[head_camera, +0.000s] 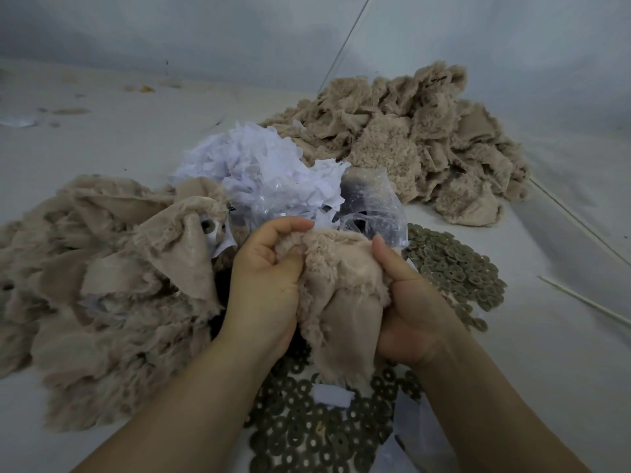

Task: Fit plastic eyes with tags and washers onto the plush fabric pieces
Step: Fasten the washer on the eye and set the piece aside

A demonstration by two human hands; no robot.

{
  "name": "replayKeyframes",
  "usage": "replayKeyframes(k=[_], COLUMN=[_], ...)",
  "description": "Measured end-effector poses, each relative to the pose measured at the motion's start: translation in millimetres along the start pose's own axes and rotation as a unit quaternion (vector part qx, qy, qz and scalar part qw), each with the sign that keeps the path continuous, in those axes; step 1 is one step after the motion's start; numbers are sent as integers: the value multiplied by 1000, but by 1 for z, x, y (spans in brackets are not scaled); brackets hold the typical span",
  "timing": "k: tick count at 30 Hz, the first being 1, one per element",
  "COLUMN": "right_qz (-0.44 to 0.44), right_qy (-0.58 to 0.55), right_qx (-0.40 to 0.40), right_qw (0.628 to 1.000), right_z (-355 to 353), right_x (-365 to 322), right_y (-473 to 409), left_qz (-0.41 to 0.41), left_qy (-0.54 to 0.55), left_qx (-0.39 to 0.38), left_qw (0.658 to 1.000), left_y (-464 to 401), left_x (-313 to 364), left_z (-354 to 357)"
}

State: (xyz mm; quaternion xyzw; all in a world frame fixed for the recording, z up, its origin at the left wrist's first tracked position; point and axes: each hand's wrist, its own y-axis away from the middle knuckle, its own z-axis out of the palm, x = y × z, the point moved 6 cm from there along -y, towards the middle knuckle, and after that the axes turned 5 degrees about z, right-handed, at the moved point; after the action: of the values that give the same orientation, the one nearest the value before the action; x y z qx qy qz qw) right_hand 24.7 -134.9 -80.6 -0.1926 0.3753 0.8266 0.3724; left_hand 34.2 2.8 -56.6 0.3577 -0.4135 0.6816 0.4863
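Head view, centre of the frame: both hands curled round one plush fabric piece (341, 288), held up over the washers (307, 435). Left hand (264, 285) bunching the furry upper edge, fingers folded into the pile. Right hand (409, 308) gripping the right side, thumb pressed flat on the smooth backing.

No plastic eye visible in either hand; possibly hidden inside the folds, hard to tell from here.

To do the step well: better to spread the backing flat between the two thumbs, find the hole first, then push the eye post through from the furry side. Good to part the pile away from the hole, so that no fur is trapped under the eye. Tag on the post next, washer last, pressed down straight until tight.

Supplies close by: more washers at middle right (454, 268), white tags (259, 165) in a heap above the hands, clear plastic bag (372, 203) just behind the fingers.

Left of the frame: pile of plush pieces (102, 285), one with a washer showing on its backing, likely finished. Upper right: second pile (409, 138), probably waiting. All on the pale worktop (102, 138).
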Motion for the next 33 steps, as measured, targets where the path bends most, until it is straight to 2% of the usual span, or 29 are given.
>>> replayKeyframes(k=[3,5,7,9,11,13,16,20,22,25,27,29,31,33], right_qz=[-15,-50,-87,-100,-95,-84,-96,-124,-123,-143,-153,-168,-187,-221], right_qy=[15,38,54,67,68,45,-12,-27,8,131,156,141,137,144], right_qx=[-10,11,46,65,59,34,3,-57,-100,-89,-151,-218,-215,-178], right_qw=[1000,998,994,991,991,995,995,990,987,977,964,951,949,948], right_z=[2,0,-5,-9,-8,-7,-11,-10,-3,3,12,22,26,28], right_x=[3,0,-4,-7,-9,-10,-16,-19,-16,-12,-11,-11,-11,-12], right_y=[0,-1,-3,-3,-1,0,1,-4,-6,-3,3,10,12,12], left_qz=[1,4,10,57,117,153,184,197,200,200,193,181,158,144], left_qy=[-17,-44,-75,-181,-304,-349,-383,-416,-459,-478,-477,-508,-561,-591], left_qx=[7,6,-28,-111,-157,-131,-53,-19,1,26,19,-17,-57,-98], left_qw=[1000,999,997,976,932,915,904,887,866,855,857,842,811,788], left_y=[0,-1,0,4,10,12,9,6,7,6,2,-2,-3,-2], left_x=[-1,-1,2,9,16,21,30,36,42,57,65,70,69,66], left_z=[-2,-2,1,10,18,19,13,10,13,21,25,34,41,46])
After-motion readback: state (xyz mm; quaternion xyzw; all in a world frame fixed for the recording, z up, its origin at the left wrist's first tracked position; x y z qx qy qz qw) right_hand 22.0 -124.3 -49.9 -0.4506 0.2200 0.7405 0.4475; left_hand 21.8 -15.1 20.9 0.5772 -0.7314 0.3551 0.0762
